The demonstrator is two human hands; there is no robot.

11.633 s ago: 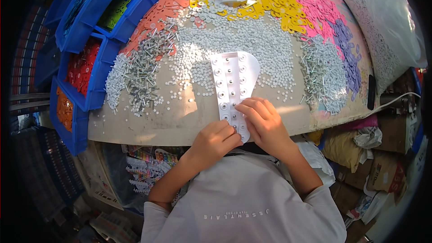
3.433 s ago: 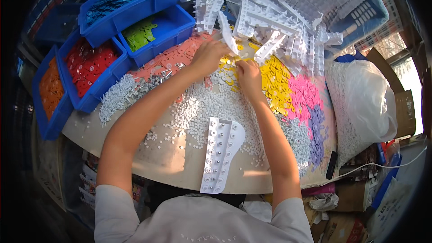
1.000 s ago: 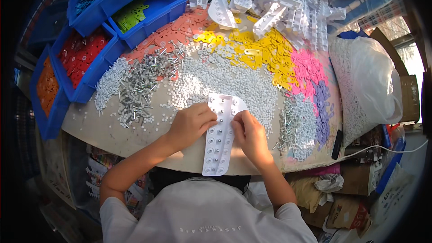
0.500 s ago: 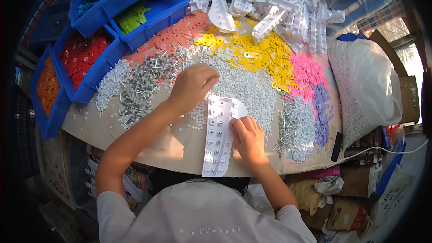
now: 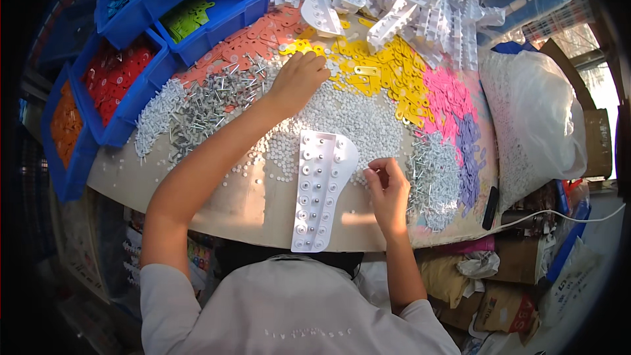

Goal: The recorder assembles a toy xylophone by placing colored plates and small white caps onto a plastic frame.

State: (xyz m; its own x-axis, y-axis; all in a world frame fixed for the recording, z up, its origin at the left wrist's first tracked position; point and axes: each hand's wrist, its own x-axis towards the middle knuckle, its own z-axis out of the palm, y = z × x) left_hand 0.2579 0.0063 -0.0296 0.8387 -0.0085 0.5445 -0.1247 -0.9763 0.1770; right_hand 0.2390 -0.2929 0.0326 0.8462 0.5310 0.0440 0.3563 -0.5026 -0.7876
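A long white plastic plate [image 5: 319,190] studded with rows of small pins lies on the table's near edge, in front of me. My left hand [image 5: 299,79] reaches far out, palm down, with its fingers bent into the loose pieces where the white caps [image 5: 358,118] meet the yellow tags [image 5: 388,75]. What it grips is hidden. Just right of the plate, my right hand [image 5: 388,187] rests with its fingertips pinched together beside a heap of metal pins [image 5: 434,177]. Anything between the fingers is too small to make out.
Orange tags [image 5: 253,33], pink tags [image 5: 450,98] and purple tags [image 5: 468,158] lie in piles, with more metal pins [image 5: 210,102] at left. Blue bins [image 5: 131,102] line the left side. White plastic strips [image 5: 401,0] are stacked at the back. A white bag [image 5: 532,118] sits right.
My left hand has moved farther out, from the white caps to the edge of the yellow tags. My right hand has shifted right, off the plate's edge.
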